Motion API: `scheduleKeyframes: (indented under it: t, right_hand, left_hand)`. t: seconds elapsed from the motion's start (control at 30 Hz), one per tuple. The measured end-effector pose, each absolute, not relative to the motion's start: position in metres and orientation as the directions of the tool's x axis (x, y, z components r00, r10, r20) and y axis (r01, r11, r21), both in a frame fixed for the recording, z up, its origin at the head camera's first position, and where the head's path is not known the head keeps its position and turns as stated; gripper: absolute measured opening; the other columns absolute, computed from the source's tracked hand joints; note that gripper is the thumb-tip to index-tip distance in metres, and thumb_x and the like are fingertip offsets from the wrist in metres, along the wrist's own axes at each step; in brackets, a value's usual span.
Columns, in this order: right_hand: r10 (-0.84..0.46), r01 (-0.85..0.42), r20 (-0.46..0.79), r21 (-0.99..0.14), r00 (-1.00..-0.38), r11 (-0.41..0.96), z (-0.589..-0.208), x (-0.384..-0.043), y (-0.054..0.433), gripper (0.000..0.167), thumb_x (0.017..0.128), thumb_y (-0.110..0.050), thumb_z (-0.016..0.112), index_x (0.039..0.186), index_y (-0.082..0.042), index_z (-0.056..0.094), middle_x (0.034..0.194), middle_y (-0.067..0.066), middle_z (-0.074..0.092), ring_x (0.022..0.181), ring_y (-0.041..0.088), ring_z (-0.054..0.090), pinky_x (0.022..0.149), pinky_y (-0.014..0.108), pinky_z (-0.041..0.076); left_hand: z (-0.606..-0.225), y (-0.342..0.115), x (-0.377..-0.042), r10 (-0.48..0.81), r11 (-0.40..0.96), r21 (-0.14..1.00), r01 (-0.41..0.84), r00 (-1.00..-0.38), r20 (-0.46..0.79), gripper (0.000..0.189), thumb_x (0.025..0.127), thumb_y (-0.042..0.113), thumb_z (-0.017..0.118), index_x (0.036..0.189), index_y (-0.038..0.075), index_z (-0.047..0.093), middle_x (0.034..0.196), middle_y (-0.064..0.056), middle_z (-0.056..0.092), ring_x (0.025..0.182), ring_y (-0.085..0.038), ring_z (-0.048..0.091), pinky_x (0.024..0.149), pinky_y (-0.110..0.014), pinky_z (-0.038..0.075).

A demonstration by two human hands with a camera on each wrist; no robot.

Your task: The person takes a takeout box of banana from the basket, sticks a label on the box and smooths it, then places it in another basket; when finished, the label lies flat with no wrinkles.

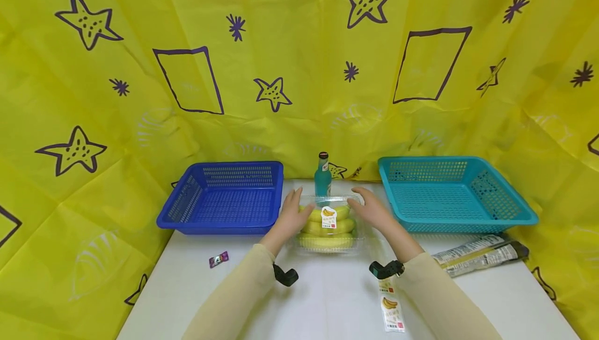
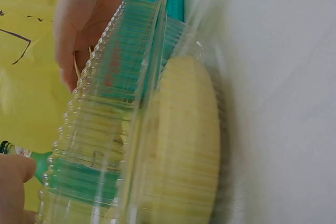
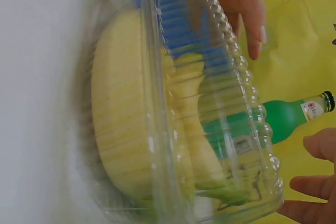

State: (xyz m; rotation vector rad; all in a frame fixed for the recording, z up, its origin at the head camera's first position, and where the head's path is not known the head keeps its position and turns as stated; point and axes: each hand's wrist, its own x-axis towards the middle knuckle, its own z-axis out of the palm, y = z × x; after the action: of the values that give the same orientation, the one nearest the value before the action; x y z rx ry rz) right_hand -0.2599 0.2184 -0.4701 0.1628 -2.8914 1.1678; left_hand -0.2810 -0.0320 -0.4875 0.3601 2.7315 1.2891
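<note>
A clear plastic clamshell box (image 1: 306, 245) of bananas (image 1: 325, 241) sits on the table, with a banana-print label (image 1: 329, 217) on its lid. My left hand (image 1: 291, 218) is at the box's left side, fingers extended and spread. On the opposite side is my right hand (image 1: 372, 210), its fingers also loosely extended near the top edge. Both wrist views show the ribbed lid (image 2: 100, 124) over the bananas. In the right wrist view, the right fingertips (image 3: 310, 187) are beside the lid; whether they touch it I cannot tell.
Behind the box stands a green bottle (image 1: 323, 179). A blue basket (image 1: 220, 228) is at left, a teal basket (image 1: 468, 223) at right. A small purple packet (image 1: 218, 259), banana labels (image 1: 392, 313) and long silvery packaging (image 1: 486, 257) lie on the white table (image 1: 327, 298).
</note>
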Motion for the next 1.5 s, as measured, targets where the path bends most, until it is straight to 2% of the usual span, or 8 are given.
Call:
scheduleKeyframes:
  t: [0.33,0.57,0.8,1.23,1.5]
  right_hand:
    - [-0.012,0.033,-0.05,-0.816,-0.999,0.577,-0.485,-0.23,0.226,0.073,0.104,-0.053,0.039,0.158,-0.008,0.021,0.162,0.023,0.021,0.147,0.047,0.022,0.116,0.064,0.026]
    - [0.075,0.079,-0.051,-0.897,-0.996,0.434,-0.498,-0.218,0.223,0.071,0.104,-0.053,0.035,0.158,-0.01,0.019,0.164,0.02,0.02,0.15,0.041,0.02,0.121,0.058,0.023]
    - [0.088,0.134,-0.111,-0.933,-0.99,0.335,-0.508,-0.215,0.216,0.071,0.105,-0.054,0.03,0.16,-0.011,0.015,0.166,0.013,0.013,0.153,0.036,0.009,0.124,0.055,0.01]
    - [0.094,0.197,-0.176,-0.931,-0.98,0.306,-0.518,-0.214,0.211,0.077,0.103,-0.059,0.029,0.161,-0.015,0.004,0.167,0.013,0.005,0.152,0.04,0.007,0.122,0.061,0.008]
    - [0.097,0.193,-0.172,-0.935,-0.98,0.296,-0.519,-0.214,0.208,0.072,0.105,-0.051,0.031,0.16,-0.011,0.007,0.167,0.014,0.004,0.153,0.039,0.003,0.123,0.058,0.005]
  left_hand:
    - [-0.508,-0.043,-0.262,0.161,0.463,0.882,0.094,-0.987,0.02,0.07,0.102,0.05,0.044,0.16,0.021,0.016,0.167,-0.014,0.011,0.153,-0.036,0.012,0.122,-0.059,0.015]
    - [-0.518,-0.047,-0.255,0.122,0.338,0.938,0.071,-0.992,0.031,0.064,0.105,0.039,0.043,0.16,0.019,0.018,0.166,-0.013,0.014,0.154,-0.033,0.01,0.125,-0.054,0.01]
    - [-0.53,-0.051,-0.254,0.14,0.251,0.967,0.037,-0.99,0.001,0.064,0.106,0.043,0.037,0.16,0.019,0.014,0.167,-0.005,0.012,0.155,-0.028,0.006,0.125,-0.053,0.007]
    - [-0.536,-0.052,-0.249,0.171,0.23,0.973,0.024,-0.985,-0.017,0.065,0.106,0.046,0.035,0.161,0.019,0.011,0.168,-0.002,0.01,0.155,-0.026,0.004,0.125,-0.053,0.004]
    - [-0.537,-0.051,-0.249,0.178,0.214,0.977,0.024,-0.984,-0.015,0.063,0.106,0.045,0.035,0.16,0.022,0.012,0.167,-0.002,0.01,0.155,-0.025,0.004,0.125,-0.052,0.004]
